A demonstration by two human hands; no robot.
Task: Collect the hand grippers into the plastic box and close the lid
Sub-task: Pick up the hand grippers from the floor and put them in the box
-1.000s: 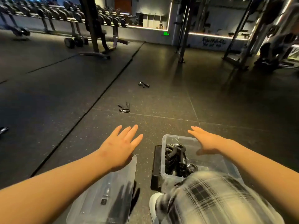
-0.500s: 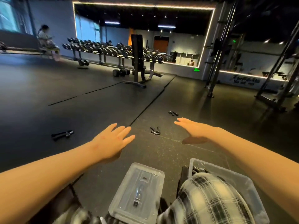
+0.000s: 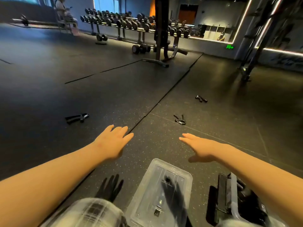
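Three black hand grippers lie on the dark gym floor: one at the left (image 3: pixel 76 118), one ahead of my right hand (image 3: pixel 180 119), one farther off (image 3: pixel 201 99). The clear plastic lid (image 3: pixel 159 193) lies flat on the floor at the bottom centre. The clear plastic box (image 3: pixel 234 200) stands at the bottom right, partly behind my right forearm, with dark grippers inside. My left hand (image 3: pixel 113 141) and my right hand (image 3: pixel 200 146) both hover over the floor with fingers straight, holding nothing.
A dumbbell rack (image 3: pixel 134 22) and a bench frame (image 3: pixel 161 38) stand at the back. A steel rack (image 3: pixel 255 46) rises at the right. A person sits on a seat at the far left (image 3: pixel 65 12). My plaid-clad knee (image 3: pixel 91 212) fills the bottom left.
The view has lifted and swung left, so the box slid to the bottom right and the left gripper came into sight. Both hands stay outstretched and empty.
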